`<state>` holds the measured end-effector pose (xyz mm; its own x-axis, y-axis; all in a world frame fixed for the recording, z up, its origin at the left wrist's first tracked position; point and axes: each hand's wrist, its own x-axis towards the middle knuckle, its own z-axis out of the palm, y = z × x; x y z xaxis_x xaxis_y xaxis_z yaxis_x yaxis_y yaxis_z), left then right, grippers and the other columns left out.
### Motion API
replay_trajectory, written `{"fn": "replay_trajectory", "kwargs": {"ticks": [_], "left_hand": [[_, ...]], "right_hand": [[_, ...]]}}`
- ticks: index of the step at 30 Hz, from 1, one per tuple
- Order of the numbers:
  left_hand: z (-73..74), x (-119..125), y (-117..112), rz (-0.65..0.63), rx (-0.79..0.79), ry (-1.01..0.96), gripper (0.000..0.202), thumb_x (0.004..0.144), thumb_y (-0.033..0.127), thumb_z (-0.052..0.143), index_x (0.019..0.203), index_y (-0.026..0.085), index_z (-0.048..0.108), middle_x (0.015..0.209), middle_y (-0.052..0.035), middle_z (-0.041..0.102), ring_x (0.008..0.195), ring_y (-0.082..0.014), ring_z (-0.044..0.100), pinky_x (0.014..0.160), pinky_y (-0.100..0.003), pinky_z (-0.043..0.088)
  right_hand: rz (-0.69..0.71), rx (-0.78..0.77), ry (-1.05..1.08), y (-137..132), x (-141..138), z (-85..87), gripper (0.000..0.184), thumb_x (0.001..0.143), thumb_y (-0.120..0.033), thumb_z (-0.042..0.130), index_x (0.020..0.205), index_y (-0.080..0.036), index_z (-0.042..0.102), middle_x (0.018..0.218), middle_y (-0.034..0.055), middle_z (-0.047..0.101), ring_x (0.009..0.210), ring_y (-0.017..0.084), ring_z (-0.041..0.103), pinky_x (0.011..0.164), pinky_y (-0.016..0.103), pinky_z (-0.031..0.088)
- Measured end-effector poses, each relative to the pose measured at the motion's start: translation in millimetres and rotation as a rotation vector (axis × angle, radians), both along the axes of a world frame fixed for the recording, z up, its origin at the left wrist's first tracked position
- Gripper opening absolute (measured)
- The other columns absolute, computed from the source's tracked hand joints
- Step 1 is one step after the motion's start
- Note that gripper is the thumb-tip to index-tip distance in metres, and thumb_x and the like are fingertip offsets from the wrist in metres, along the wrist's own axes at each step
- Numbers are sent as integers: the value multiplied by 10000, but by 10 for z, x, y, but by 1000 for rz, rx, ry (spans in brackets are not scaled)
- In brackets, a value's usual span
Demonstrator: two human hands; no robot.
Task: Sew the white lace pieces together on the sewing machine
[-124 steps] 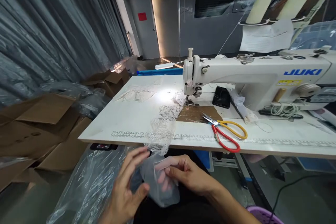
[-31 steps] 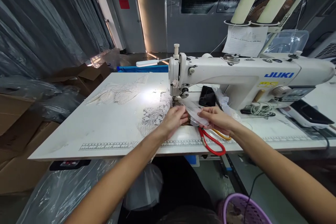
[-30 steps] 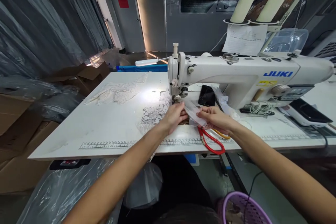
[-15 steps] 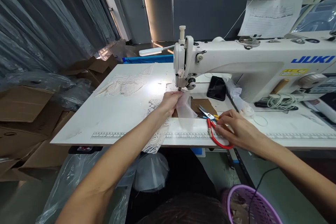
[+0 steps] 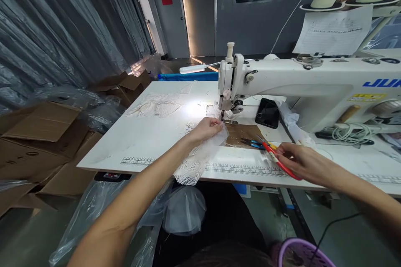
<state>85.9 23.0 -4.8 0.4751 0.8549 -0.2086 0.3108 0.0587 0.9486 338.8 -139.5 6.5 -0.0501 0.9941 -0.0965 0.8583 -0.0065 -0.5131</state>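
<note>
My left hand (image 5: 206, 127) pinches a thin white sheer piece and white lace fabric (image 5: 196, 162) right in front of the needle of the white sewing machine (image 5: 282, 87). The lace runs from under the presser foot and hangs over the table's front edge. My right hand (image 5: 297, 161) is closed round the red and yellow handles of the scissors (image 5: 265, 146), whose blades point left over a brown patch (image 5: 241, 133) on the table.
A white table (image 5: 150, 137) with a printed ruler along its front edge carries more lace (image 5: 156, 106) at the back left and a black phone (image 5: 267, 113) under the machine arm. Cardboard boxes (image 5: 40, 133) and plastic bags lie left. A purple basket (image 5: 305, 254) sits lower right.
Both hands came up from my lap to the needle with the sheer piece. My right hand then let go of it and took hold of the scissors, lifting them slightly to the right.
</note>
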Motion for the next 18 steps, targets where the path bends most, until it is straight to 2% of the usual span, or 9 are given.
{"fn": "replay_trajectory", "kwargs": {"ticks": [2,5,7,9,13,18], "left_hand": [[-30,7,9,-3,35,3,166,809,244,695,938,143,718,656,-3,619,540,-89,498,506,-202,345],[-68,4,24,2,83,2,205,812,262,687,980,146,708,649,7,591,531,-85,462,514,-208,326],[-96,-2,35,12,110,-7,224,823,283,673,997,146,702,663,3,588,539,-88,459,523,-215,327],[-121,-8,47,11,122,-23,224,837,311,657,980,146,704,689,-7,597,561,-94,472,535,-221,334],[-136,-21,67,-26,92,-79,236,859,366,635,903,145,706,764,-42,634,629,-114,524,580,-241,376],[-124,-34,75,-10,67,-137,306,840,433,666,873,131,705,775,-54,634,648,-122,529,607,-262,400]], "right_hand": [[34,-123,171,122,-13,86,475,858,-652,419,768,-202,544,562,-6,500,485,128,417,463,272,308],[14,-179,387,362,-108,142,504,762,-683,587,856,-187,575,674,7,578,529,118,459,454,249,316],[-48,-182,386,524,-207,177,565,656,-667,708,932,-187,597,678,-1,602,532,120,480,445,240,316],[-39,-194,311,654,-313,238,589,597,-647,760,933,-179,633,599,-26,573,500,113,459,435,235,293],[64,-213,167,804,-476,385,526,683,-689,665,723,-166,636,523,-16,532,464,110,438,422,244,274],[136,-241,93,903,-563,461,556,786,-723,523,601,-199,521,537,22,578,510,166,558,480,269,394]]}}
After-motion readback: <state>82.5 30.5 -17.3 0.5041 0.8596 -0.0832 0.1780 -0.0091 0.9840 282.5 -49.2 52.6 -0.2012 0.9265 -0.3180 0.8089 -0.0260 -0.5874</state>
